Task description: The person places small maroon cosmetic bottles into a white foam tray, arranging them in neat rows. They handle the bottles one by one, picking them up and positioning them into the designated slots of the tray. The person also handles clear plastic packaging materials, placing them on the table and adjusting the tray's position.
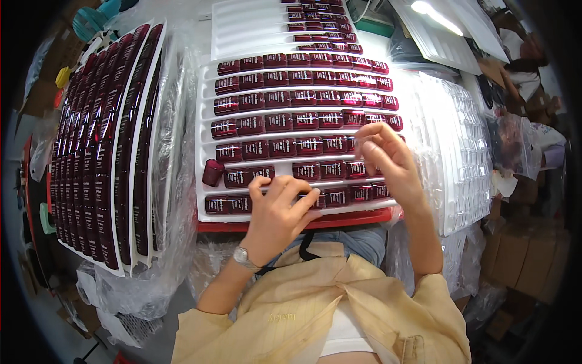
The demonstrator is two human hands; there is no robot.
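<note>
Small dark red bottles (279,99) with pale print lie in rows in a white tray (207,91) in front of me. My left hand (280,203) is over the nearest row, its fingers bent around a dark red bottle (301,196) that they mostly cover. Just beyond those fingers is a gap in the second-nearest row. My right hand (391,164) is raised over the tray's right side, with thumb and forefinger close together. Whatever they pinch, if anything, is too small or clear to make out. One bottle (213,173) at the tray's left edge sits askew.
At left, a stack of white trays (124,158) full of dark red bottles stands beside crumpled clear plastic (176,151). Behind my tray is another, partly filled tray (242,30). Clear plastic trays (464,151) are stacked at right, with cardboard boxes (521,255) beyond.
</note>
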